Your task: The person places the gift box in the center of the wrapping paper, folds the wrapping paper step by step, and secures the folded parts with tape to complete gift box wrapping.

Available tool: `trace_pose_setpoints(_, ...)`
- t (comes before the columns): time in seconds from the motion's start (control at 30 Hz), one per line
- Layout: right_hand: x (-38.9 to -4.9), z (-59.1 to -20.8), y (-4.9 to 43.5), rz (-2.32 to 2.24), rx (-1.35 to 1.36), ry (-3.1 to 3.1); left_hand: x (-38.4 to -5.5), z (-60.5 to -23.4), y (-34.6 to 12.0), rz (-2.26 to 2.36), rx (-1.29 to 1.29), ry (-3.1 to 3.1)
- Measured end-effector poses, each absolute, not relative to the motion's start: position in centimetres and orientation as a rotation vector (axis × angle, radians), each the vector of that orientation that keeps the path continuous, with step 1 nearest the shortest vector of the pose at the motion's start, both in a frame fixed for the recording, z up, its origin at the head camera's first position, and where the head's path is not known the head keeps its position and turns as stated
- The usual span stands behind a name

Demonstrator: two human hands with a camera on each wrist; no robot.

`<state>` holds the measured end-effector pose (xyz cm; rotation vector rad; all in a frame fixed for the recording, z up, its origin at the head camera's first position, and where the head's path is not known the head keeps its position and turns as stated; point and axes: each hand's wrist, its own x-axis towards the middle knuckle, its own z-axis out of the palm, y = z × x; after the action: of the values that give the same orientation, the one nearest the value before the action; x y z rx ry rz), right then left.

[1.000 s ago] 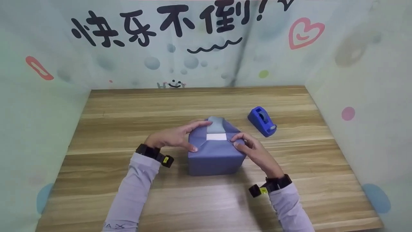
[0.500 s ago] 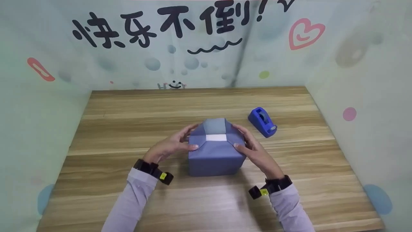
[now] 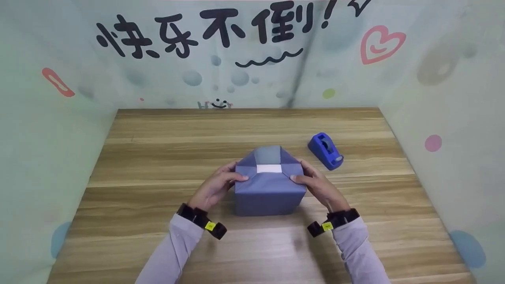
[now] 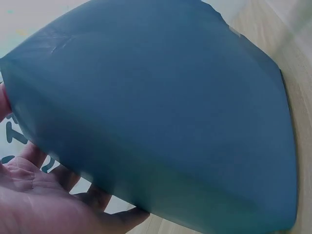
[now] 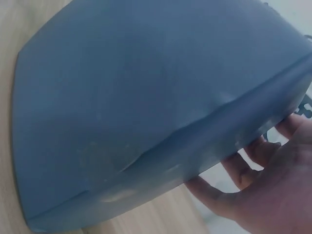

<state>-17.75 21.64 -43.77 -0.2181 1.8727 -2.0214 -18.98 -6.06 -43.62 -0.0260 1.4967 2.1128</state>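
A box wrapped in blue-grey paper (image 3: 272,203) sits on the table in the head view. Folded flaps meet on its top around a white strip (image 3: 269,169), with a paler panel (image 3: 268,155) behind that. My left hand (image 3: 215,187) grips the left side, thumb on top and fingers round the far side. On the right my right hand (image 3: 321,187) holds it the same way. The box's smooth paper side (image 4: 161,107) fills most of the left wrist view, with left fingers along its edge. A long paper fold (image 5: 180,136) runs near the right fingers in the right wrist view.
A blue tape dispenser (image 3: 326,151) stands behind the box to the right. The wood-grain table (image 3: 165,150) is enclosed by printed cloth walls (image 3: 165,85) at the back and both sides.
My left fingers have come off the box's top and gone round its left side. My right fingers have slid from the top edge to the right side. The pale rear panel now lies straighter.
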Motion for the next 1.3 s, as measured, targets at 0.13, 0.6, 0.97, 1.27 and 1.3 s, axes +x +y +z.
trace_pose_setpoints(0.13, -17.8, -43.9, 21.7, -2.074, -0.221, 1.858, -19.0, -43.6, -5.9, 2.13, -0.006, 1.512)
trace_pose_setpoints(0.6, -17.1, -44.6, 21.8, -2.081, -0.285, 2.139, -18.1, -43.3, -6.9, 1.93, 0.33, 2.031)
trace_pose_setpoints(0.97, -15.9, -43.2, 21.4, -1.925, -0.533, 2.532, -16.0, -42.8, -6.5, 1.208, 1.061, 3.131)
trace_pose_setpoints(1.27, -15.6, -43.7, 21.4, -1.669, -0.859, 3.014, -15.2, -43.1, -6.4, 0.9, 1.428, 3.235)
trace_pose_setpoints(1.3, -15.6, -43.8, 21.5, -1.63, -0.901, 3.041, -15.1, -43.1, -6.3, 0.905, 1.423, 3.227)
